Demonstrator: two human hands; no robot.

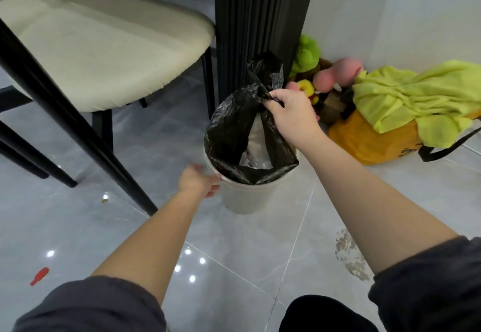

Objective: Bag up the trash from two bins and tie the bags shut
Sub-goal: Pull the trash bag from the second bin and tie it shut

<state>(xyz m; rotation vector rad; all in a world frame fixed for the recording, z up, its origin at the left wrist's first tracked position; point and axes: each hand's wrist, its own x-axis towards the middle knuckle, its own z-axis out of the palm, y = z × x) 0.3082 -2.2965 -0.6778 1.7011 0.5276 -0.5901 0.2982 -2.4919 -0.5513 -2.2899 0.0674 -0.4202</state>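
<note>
Mid-step: lifting the black trash bag out of the white bin beside the chair. Right hand clenched around the gathered bag neck; left hand open, bracing the rim. Next, probably: pulling straight up, bin steadied, then knotting.

A cream padded chair with thin black legs fills the far left, standing on a glossy grey tiled floor. Right of it rises a black ribbed column. At the far right, against a pale wall, lies a heap of plush toys in green, pink and yellow. Just beside them sits an orange bag with a lime green cloth draped over it. A small red scrap lies on the floor, near left.
</note>
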